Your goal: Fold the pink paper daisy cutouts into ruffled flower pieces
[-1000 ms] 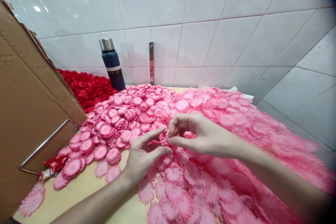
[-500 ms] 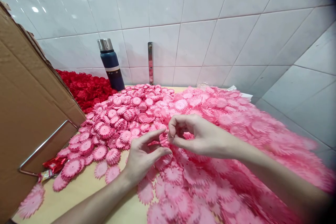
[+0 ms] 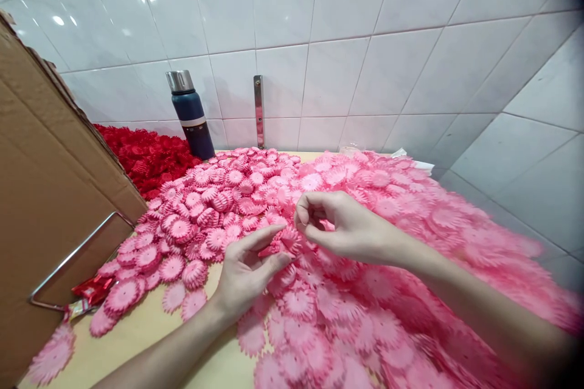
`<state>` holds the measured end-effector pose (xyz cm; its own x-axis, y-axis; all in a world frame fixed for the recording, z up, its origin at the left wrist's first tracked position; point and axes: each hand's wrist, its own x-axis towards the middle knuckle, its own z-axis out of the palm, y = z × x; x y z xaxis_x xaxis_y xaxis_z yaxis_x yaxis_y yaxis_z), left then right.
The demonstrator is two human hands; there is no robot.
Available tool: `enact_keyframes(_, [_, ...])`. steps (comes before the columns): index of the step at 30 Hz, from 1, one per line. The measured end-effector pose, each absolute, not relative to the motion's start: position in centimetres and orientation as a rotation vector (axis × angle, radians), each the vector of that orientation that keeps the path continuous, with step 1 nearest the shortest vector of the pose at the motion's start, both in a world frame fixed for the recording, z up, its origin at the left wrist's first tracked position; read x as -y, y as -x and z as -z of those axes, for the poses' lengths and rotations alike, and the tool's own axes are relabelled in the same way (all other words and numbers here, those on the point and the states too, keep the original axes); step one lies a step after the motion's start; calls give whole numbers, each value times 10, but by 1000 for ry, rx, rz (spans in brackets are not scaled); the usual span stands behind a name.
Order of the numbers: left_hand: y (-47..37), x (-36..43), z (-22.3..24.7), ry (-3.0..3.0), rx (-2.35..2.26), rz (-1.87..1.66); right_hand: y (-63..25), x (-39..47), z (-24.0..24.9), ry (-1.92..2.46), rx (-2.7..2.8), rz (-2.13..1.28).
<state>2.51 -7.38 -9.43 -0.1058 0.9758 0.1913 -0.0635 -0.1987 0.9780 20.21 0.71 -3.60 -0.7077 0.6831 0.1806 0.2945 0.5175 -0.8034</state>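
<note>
Over the pile, my left hand (image 3: 249, 267) has its thumb and fingers bent around a small pink flower piece (image 3: 289, 242) with a pleated, frilled edge. My right hand (image 3: 335, 223) is just right of it and slightly higher, the thumb and index finger brought together in a pinch. Whatever those fingertips hold, if anything, is too small to make out. Beneath both hands spreads a heap of loose pink flower discs (image 3: 298, 304) with scalloped rims and, on some, a dark dot at the centre.
Smaller pink flower pieces (image 3: 180, 228) lie to the left, with a red heap (image 3: 150, 155) behind. A dark blue bottle (image 3: 192, 124) stands near the tiled wall (image 3: 337, 73). At left are a cardboard box (image 3: 50, 194), a bent metal wire (image 3: 75, 255) and a red wrapper (image 3: 92, 289).
My right hand has risen slightly, drawing a little away from my left fingertips. More of the pink flower piece shows between the hands. The whole view has shifted a little.
</note>
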Motion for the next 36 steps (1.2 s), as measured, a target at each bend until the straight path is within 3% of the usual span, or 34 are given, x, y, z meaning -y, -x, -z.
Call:
enact_keyframes(6, [-25,73,94,-1125,-1052,-1415,-198,1,29,743,2231,-1292])
enact_keyframes(14, [-25,77,92,-1168,-975,-1293,-195,8,26,736,2237,-1329])
enact_keyframes(36, [-28,74,94,-952,-982,-1416,-197,3,27,621,2553,-713])
